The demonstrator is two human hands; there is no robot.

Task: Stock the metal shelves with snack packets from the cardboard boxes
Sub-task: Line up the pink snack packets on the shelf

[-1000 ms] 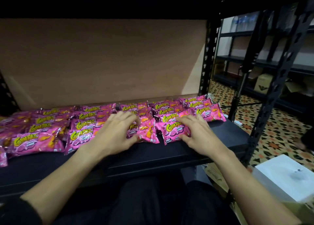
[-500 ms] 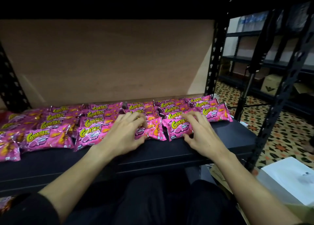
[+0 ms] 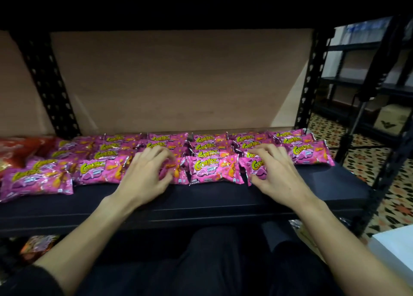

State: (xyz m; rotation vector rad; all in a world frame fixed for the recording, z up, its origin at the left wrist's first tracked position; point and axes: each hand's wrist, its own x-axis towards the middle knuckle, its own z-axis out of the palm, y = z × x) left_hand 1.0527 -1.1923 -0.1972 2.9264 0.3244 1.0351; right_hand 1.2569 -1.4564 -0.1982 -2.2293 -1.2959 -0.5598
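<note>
Gripping a pink packet apiece, your hands sit at the front row on the metal shelf (image 3: 201,199). Left hand (image 3: 145,175) curls over the left packet (image 3: 180,172), thumb at its near edge; right hand (image 3: 277,172) likewise over the right packet (image 3: 251,168). A middle packet (image 3: 214,170) lies between them.

Dim all over, with black shadow well above and below the fingers (image 3: 156,153). Brightest on the packets (image 3: 214,171) under and beside them, with small glare on the foil. Softly blurred throughout, most far left of the fingers. Warped at the edges, with bent uprights (image 3: 44,83) to either side.
</note>
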